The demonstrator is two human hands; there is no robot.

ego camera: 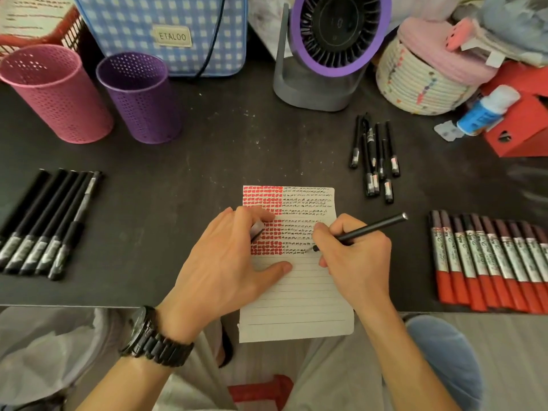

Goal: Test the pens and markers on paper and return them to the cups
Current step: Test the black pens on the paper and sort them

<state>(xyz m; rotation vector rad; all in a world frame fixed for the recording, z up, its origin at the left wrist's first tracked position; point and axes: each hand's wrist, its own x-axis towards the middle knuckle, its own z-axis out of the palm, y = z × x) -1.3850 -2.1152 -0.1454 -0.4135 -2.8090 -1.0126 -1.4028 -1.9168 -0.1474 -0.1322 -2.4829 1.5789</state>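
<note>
The paper [296, 301] lies at the near edge of the table [207, 143] and hangs a little over it. Both hands work on it. The right hand [355, 256] pinches a black pen [370, 231] between thumb and first fingers. Its tip touches the paper at the end of the lowest row of black marks, so this pen is the one under test.

The left hand [219, 262] rests on the left part of the paper, I think to stop it from sliding. Its thumb is spread away and pressed on a blank line, while two fingers pinch a small grey thing, probably the cap [258, 228] (ready to go back on).

Left of the paper lies a neat row of black pens [44, 223], and right of it a row of red markers [489, 262]. Beyond it to the right is a loose group of pens [375, 158]. The pink cup [56, 93] and the purple cup [139, 96] stand beyond the paper to the left. They seem empty, so I judge that the returning is not yet begun.
</note>
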